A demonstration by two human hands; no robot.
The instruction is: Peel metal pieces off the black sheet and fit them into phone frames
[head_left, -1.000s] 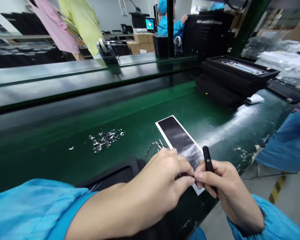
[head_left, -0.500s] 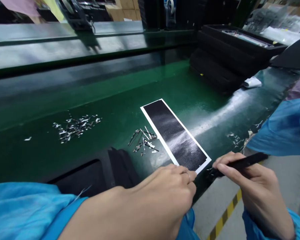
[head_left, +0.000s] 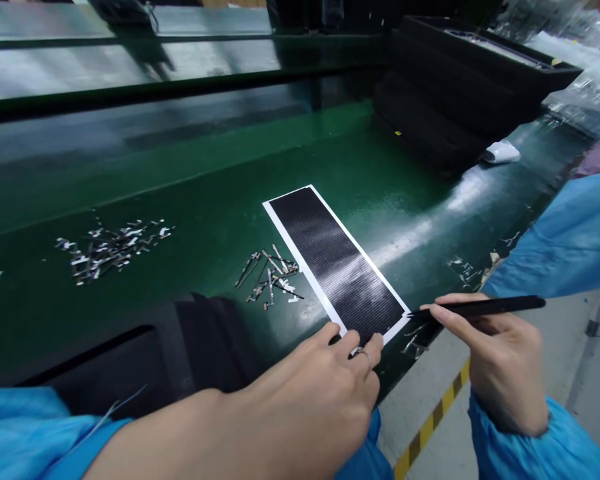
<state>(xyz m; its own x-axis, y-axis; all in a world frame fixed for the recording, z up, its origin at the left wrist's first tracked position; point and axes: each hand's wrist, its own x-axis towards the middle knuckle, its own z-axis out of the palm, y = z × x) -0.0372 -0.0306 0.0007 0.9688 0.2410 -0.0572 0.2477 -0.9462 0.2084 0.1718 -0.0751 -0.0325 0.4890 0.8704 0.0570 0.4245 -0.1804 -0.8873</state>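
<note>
A long black sheet with a white border [head_left: 337,257] lies slantwise on the green table. At its near end rests my left hand [head_left: 325,380], fingers bent onto the sheet, a ring on one finger. Whether those fingers pinch anything is hidden. My right hand [head_left: 500,360] grips black tweezers [head_left: 500,306], whose tips touch or nearly touch the sheet's right near corner. Left of the sheet lies a small group of thin strip parts [head_left: 270,277]. A larger pile of small parts [head_left: 113,250] sits farther left.
Stacked black trays [head_left: 445,87] stand at the back right, near a white roll-like piece [head_left: 502,152]. A black case [head_left: 130,360] lies at the lower left. Another person's blue sleeve [head_left: 560,233] is at the right edge. Scraps [head_left: 465,270] lie by the table edge.
The tweezers have swung to point left, with their tips now at the sheet's corner. My left fingers have spread a little on the sheet. The whole view has shifted.
</note>
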